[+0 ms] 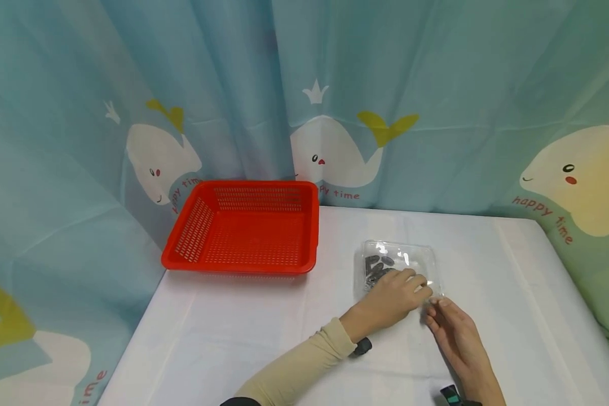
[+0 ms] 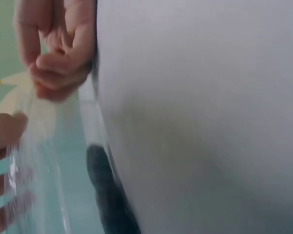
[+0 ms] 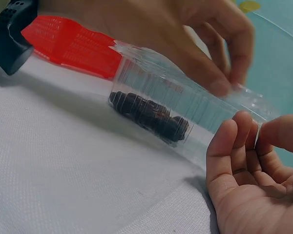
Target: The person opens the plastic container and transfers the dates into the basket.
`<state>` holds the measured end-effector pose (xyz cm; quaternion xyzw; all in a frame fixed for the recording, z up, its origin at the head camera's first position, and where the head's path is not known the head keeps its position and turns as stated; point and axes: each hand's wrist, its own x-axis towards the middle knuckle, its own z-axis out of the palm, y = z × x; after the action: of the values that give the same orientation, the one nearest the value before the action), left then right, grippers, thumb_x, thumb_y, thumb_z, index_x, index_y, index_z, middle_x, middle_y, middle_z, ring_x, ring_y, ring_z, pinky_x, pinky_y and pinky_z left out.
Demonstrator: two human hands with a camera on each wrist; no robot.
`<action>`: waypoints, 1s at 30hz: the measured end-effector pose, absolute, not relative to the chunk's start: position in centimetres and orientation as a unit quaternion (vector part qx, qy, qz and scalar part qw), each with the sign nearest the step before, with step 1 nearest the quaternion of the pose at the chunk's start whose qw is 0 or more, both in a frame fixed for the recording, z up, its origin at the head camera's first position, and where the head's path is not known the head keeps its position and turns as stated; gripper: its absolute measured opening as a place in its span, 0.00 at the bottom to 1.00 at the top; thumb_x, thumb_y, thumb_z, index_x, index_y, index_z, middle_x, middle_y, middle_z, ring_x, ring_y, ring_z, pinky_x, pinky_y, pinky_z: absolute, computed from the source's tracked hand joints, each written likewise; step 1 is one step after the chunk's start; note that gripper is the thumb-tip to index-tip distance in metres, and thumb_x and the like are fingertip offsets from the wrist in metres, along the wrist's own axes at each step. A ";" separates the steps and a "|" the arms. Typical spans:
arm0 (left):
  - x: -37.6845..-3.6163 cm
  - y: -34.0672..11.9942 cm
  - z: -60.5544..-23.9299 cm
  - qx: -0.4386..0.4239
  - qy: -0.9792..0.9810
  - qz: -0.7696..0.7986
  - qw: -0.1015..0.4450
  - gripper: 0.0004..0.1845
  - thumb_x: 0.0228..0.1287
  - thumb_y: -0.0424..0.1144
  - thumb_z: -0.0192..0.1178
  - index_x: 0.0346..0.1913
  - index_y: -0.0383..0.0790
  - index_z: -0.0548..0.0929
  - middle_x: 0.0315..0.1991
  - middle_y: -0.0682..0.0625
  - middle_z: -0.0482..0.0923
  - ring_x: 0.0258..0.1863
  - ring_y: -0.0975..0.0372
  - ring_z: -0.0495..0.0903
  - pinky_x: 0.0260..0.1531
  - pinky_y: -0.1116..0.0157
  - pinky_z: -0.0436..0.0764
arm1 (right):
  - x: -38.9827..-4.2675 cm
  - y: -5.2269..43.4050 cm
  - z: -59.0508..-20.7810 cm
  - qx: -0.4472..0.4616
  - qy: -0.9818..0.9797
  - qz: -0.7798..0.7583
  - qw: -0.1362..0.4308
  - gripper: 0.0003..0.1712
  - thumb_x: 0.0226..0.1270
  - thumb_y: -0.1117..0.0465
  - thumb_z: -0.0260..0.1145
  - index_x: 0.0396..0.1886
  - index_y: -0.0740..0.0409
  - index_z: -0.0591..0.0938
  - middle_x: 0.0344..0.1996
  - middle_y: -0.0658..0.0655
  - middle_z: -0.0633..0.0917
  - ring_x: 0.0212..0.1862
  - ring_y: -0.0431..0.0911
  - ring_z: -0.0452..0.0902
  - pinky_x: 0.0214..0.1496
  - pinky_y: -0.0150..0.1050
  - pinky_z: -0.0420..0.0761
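- Two bare hands meet at a clear rectangular plastic box (image 1: 413, 256): the right hand (image 1: 462, 338) pinches its near-right corner, the left hand (image 1: 391, 299) its rim.
- The box, dark oval pieces (image 1: 374, 272) at its left end, sits on a white cloth-covered table (image 1: 233, 338).
- Farther left stands a red perforated plastic basket (image 1: 256, 234).
- Behind hangs a blue-green whale-print curtain (image 1: 233, 67).
- Only the right wrist view shows the box's ribbed side.

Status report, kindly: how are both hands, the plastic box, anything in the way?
Left hand holding plastic box; right hand pinching its near-right corner. Box on table, dark pieces inside. Red basket apart, seemingly not blocking.
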<state>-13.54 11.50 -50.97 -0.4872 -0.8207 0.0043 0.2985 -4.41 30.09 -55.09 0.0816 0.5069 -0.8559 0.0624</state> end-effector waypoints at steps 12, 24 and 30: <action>-13.7 7.1 -50.7 -0.488 -0.822 0.004 0.292 0.09 0.77 0.38 0.58 0.51 0.56 0.84 0.52 0.62 0.85 0.54 0.66 0.82 0.53 0.69 0.82 | -4.5 30.1 -55.2 0.103 0.522 -0.844 0.060 0.13 0.86 0.55 0.52 0.59 0.53 0.77 0.48 0.44 0.78 0.48 0.33 0.77 0.54 0.26 0.84; -13.7 3.5 -50.4 -0.462 -0.844 -0.053 0.266 0.07 0.76 0.41 0.62 0.51 0.53 0.86 0.52 0.59 0.84 0.58 0.61 0.80 0.54 0.66 0.83 | -4.8 30.0 -54.8 0.141 0.523 -0.839 0.059 0.11 0.84 0.53 0.56 0.57 0.49 0.78 0.47 0.44 0.80 0.48 0.33 0.78 0.56 0.26 0.84; -13.7 2.5 -50.3 -0.469 -0.846 -0.049 0.249 0.09 0.76 0.39 0.62 0.54 0.51 0.86 0.54 0.57 0.83 0.62 0.60 0.78 0.58 0.67 0.84 | -4.6 29.9 -54.8 0.143 0.520 -0.840 0.062 0.11 0.84 0.52 0.56 0.56 0.49 0.79 0.45 0.44 0.80 0.47 0.33 0.79 0.55 0.26 0.84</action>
<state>-13.70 2.55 -50.28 -0.4689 -0.8461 -0.0495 0.2485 -4.65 29.87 -54.85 0.1434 0.5202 -0.8396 0.0621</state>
